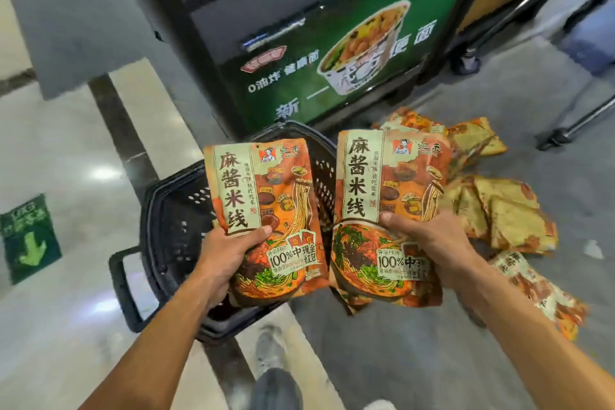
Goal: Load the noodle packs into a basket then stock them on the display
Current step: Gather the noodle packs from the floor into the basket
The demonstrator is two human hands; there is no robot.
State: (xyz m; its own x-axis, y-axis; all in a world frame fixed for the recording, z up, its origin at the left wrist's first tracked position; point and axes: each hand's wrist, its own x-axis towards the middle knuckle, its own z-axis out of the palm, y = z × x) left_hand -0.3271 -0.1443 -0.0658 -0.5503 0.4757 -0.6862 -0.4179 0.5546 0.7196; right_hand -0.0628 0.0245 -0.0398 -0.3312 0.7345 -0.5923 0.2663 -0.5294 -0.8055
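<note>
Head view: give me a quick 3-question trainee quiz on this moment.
1. True or false: each hand grips one noodle pack.
2. Where is the basket? A) on the floor, behind the left-hand pack B) on a shelf C) carried on an arm
3. Fill in: the loose packs lie on the ____, to the person's right.

Key:
1. True: left hand holds left pack, right hand holds right pack.
2. A
3. floor

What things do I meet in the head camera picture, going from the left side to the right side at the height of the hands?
Green floor sticker → black basket → left hand with its noodle pack → right hand with its noodle pack → pile of noodle packs on the floor.
</note>
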